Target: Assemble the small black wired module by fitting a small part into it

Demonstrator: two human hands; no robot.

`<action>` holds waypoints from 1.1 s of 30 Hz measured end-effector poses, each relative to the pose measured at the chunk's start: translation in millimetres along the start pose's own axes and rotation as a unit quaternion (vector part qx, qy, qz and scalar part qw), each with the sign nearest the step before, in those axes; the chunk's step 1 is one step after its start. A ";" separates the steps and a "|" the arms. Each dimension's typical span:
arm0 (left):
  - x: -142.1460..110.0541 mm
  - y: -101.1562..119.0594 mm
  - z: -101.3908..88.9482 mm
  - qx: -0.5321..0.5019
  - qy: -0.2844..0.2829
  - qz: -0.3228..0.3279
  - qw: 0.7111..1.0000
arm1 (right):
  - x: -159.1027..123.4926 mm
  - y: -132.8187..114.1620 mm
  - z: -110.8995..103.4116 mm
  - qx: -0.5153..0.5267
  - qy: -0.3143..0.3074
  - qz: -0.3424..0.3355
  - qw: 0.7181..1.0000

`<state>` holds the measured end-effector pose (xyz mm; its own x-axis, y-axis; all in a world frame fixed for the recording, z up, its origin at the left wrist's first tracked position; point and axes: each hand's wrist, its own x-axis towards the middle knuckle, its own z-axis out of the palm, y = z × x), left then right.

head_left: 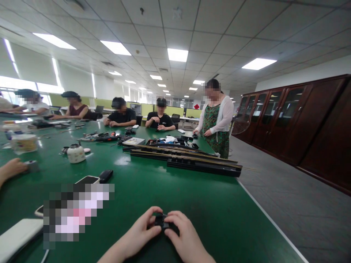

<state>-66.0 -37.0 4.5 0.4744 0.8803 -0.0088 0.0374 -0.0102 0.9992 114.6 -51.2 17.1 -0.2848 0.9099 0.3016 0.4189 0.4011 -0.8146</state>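
Note:
Near the front of the green table, my left hand and my right hand meet around a small black part. Its exact kind I cannot make out. The left thumb and fingers pinch its left side. On the other side, the right fingers rest over its top and right edge, with the thumb below. Fingers cover much of the part.
Long black rails with thin brass-coloured rods lie ahead. At left are a phone, a white flat object, a white jar and another person's hand. A person stands at the far right edge; others sit beyond.

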 end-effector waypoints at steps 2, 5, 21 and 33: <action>-0.2 -0.4 0.4 -0.004 -0.003 0.002 1.000 | -0.7 -2.0 -0.6 0.014 0.001 0.001 1.000; -0.4 -1.8 -0.4 -0.014 -0.008 0.016 1.000 | -1.4 -3.6 -0.6 0.044 0.019 0.002 0.999; 1.5 -4.8 -1.6 -0.041 -0.008 0.011 0.999 | 2.9 14.5 8.5 0.135 0.026 0.084 0.987; 4.7 -8.7 -4.9 0.014 0.022 0.034 0.999 | 2.3 18.7 9.9 0.141 0.033 0.085 0.986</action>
<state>-68.4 -30.4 -4.0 0.4369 0.8974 0.0619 0.0315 -0.0840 0.9960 113.3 -42.5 -2.4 -0.1696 0.9703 0.1723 0.1963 0.2046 -0.9590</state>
